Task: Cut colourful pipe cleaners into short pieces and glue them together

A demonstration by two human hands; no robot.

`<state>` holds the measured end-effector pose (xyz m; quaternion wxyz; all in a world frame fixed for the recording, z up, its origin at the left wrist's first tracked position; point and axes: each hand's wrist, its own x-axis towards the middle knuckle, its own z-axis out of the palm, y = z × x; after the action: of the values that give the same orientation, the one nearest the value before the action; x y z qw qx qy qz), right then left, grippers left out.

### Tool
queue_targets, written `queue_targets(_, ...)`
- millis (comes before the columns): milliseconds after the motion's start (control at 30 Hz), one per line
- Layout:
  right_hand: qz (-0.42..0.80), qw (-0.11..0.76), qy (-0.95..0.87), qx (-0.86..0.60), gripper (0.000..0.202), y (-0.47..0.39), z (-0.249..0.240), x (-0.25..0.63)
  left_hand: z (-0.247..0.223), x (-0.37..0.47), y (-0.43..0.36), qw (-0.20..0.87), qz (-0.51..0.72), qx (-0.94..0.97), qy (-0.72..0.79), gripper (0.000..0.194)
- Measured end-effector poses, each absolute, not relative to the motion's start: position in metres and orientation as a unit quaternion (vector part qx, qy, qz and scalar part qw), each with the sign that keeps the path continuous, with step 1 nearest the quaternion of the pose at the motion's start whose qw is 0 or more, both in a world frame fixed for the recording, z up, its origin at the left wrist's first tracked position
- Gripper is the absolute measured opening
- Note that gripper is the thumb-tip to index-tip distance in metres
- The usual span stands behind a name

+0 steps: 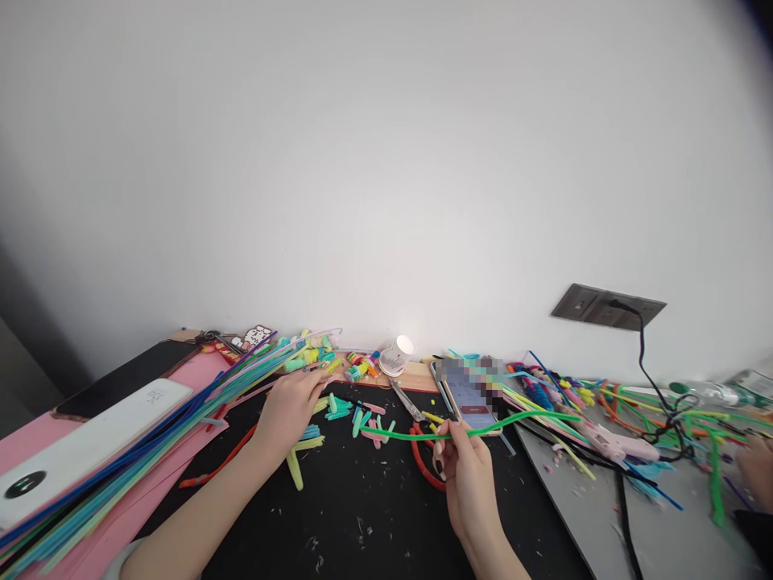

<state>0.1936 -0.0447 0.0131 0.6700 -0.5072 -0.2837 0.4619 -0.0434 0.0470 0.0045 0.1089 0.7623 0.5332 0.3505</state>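
My right hand (464, 471) pinches a long green pipe cleaner (392, 436) between thumb and fingers, and it sticks out on both sides. Below and behind that hand lie scissors with red handles (423, 455), partly covered by it. My left hand (295, 407) reaches over a pile of short cut pipe cleaner pieces (311, 354), its fingers bent close together beside a yellow piece (333, 365). What these fingers hold, if anything, is hidden. Loose teal, pink and yellow pieces (357, 420) lie between my hands on the black mat (344, 524).
At left, a bundle of long pipe cleaners (175, 455) lies beside a white power bank (97, 443) and a black phone (130, 377). A paper cup (398, 354) tilts near the wall. A lit phone (471, 395), a pink glue gun (619, 443) and another person's hand (758, 466) are at right.
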Motion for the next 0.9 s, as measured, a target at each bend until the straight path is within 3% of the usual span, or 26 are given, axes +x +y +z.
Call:
queue_targets(167, 0.452, 0.664, -0.292, -0.519, 0.029, -0.045, 0.014, 0.193, 0.008, -0.04, 0.04, 0.145, 0.284, 0.852, 0.416, 0.028)
queue_targets(467, 0.447, 0.661, -0.292, -0.527, 0.03, -0.043, 0.013, 0.194, -0.005, -0.044, 0.049, 0.087, 0.233, 0.865, 0.436, 0.015)
queue_targets(900, 0.451, 0.658, -0.291, -0.528, 0.033, -0.044, 0.012, 0.192, -0.011, -0.033, 0.049, 0.041, 0.227, 0.894, 0.384, 0.023)
